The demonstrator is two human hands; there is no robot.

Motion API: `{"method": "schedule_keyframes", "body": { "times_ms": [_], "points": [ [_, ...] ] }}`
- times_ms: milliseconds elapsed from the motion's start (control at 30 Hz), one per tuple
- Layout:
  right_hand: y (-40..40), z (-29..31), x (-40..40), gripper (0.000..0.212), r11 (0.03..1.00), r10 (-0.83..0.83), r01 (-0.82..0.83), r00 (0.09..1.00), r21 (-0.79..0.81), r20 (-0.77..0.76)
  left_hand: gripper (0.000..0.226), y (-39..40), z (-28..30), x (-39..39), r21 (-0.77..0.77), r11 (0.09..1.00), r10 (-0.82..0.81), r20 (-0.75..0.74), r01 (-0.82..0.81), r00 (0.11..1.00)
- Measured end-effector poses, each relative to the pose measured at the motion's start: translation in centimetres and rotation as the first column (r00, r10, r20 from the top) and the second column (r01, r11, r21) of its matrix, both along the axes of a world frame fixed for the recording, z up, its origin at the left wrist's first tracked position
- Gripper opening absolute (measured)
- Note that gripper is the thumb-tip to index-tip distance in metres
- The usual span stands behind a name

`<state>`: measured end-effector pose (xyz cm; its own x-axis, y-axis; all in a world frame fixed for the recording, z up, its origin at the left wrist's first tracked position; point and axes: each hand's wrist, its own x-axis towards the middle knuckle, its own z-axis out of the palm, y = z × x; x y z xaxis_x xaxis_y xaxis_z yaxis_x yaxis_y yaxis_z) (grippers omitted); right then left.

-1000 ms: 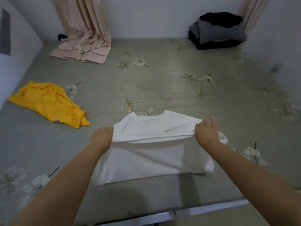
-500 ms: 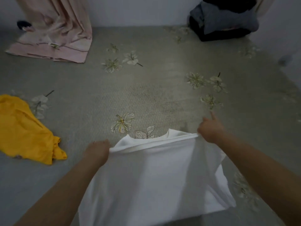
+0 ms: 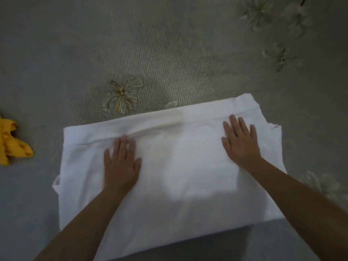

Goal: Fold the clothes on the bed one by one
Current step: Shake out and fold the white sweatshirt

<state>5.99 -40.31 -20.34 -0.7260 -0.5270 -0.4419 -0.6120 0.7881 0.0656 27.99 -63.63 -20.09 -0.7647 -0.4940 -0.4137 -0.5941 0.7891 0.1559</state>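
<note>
White shirt (image 3: 169, 166) lies folded on the near part of the bed (image 3: 169, 44), and left hand (image 3: 121, 162) and right hand (image 3: 241, 142) press it with flat, released fingers (image 3: 233, 123), probably to smooth the fold.

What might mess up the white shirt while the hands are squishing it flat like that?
A raised crease runs across the white shirt between the left hand and the right hand; pressing on it could set the wrinkle in. The shirt's near edge hangs over the side of the bed, so it might slide off once the hands lift. A bit of fabric sticks out on the shirt's left side, which could leave the fold lopsided.
</note>
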Motion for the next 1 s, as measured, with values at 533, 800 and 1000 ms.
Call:
{"method": "schedule_keyframes", "body": {
  "times_ms": [533,800,1000],
  "points": [
    [-0.6,2.3,15.0,0.052,0.969,0.122,-0.117,0.993,-0.215,0.007,0.046,4.1,2.3,13.0,-0.177,0.908,0.345,-0.198,-0.38,0.917],
    [-1.1,1.9,23.4,0.067,0.953,0.302,-0.295,0.942,-0.066,0.149,0.021,4.6,1.8,19.8,0.235,0.438,0.879,-0.312,-0.868,0.36],
    [-0.6,1.4,23.1,0.072,0.932,0.361,-0.358,0.916,-0.047,0.177,0.021,2.1,0.7,23.2,0.228,0.563,0.825,-0.207,-0.794,0.526]
  ]
}}
